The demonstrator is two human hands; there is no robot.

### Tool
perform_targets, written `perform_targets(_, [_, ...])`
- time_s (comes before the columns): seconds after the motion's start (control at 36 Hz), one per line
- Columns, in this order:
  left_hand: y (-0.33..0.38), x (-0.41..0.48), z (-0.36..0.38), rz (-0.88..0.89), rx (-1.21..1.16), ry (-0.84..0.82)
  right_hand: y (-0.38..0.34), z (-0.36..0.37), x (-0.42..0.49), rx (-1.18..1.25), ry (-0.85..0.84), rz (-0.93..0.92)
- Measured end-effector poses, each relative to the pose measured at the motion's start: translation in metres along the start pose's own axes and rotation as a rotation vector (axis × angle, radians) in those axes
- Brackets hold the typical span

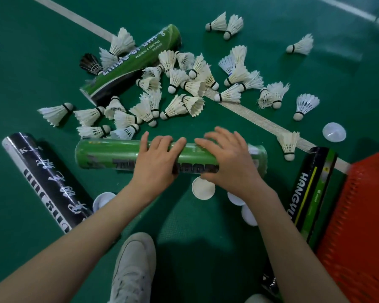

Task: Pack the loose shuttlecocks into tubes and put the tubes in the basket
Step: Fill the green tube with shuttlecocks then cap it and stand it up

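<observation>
A green tube (109, 155) lies sideways on the green court floor in front of me. My left hand (157, 161) wraps over its middle and my right hand (230, 161) covers its right part, next to the open right end. Many loose white shuttlecocks (184, 84) are scattered on the floor beyond it, one black one (90, 63) among them. The red mesh basket (359, 226) stands at the right edge. Other tubes lie around: a green one (136, 60) at the back, a black one (46, 180) at left, a black-green one (313, 193) beside the basket.
White round tube caps lie on the floor: one (202, 189) under the held tube, two near my right wrist (248, 214), one by my left forearm (103, 200), one at far right (334, 132). My white shoe (134, 265) is at the bottom. White court lines (256, 117) cross the floor.
</observation>
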State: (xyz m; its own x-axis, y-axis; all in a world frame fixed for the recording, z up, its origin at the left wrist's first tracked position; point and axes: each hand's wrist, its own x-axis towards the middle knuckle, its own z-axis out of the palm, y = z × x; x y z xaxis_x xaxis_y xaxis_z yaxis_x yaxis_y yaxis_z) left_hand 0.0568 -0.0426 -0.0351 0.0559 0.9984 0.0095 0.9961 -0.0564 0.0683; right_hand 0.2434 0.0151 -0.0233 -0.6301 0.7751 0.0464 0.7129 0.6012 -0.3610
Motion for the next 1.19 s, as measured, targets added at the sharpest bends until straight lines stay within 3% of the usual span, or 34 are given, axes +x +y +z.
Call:
perform_targets(0.08, [-0.005, -0.003, -0.001, -0.129, -0.02, -0.069, -0.006, 0.0, -0.003, 0.157, 0.307, 0.187])
perform_targets(0.17, [-0.008, -0.008, 0.002, -0.198, -0.054, -0.082, -0.006, -0.007, -0.008, 0.414, 0.519, 0.514])
perform_targets(0.25, [-0.008, -0.012, 0.004, -0.222, -0.073, -0.086, 0.0, -0.008, -0.012, 0.725, 0.516, 0.722])
perform_targets(0.31, [-0.008, -0.014, 0.005, -0.224, -0.074, -0.094, 0.004, -0.009, -0.014, 0.946, 0.499, 0.768])
perform_targets(0.47, [-0.014, -0.019, 0.007, -0.212, -0.05, -0.079, 0.02, -0.014, -0.016, 1.239, 0.373, 0.814])
perform_targets(0.97, [-0.027, -0.018, 0.004, -0.276, -0.022, -0.095, 0.021, -0.012, 0.011, 1.254, 0.184, 0.674])
perform_targets(1.19, [-0.054, -0.011, 0.006, -0.405, 0.024, -0.208, 0.008, 0.025, 0.06, 0.89, 0.206, 0.619])
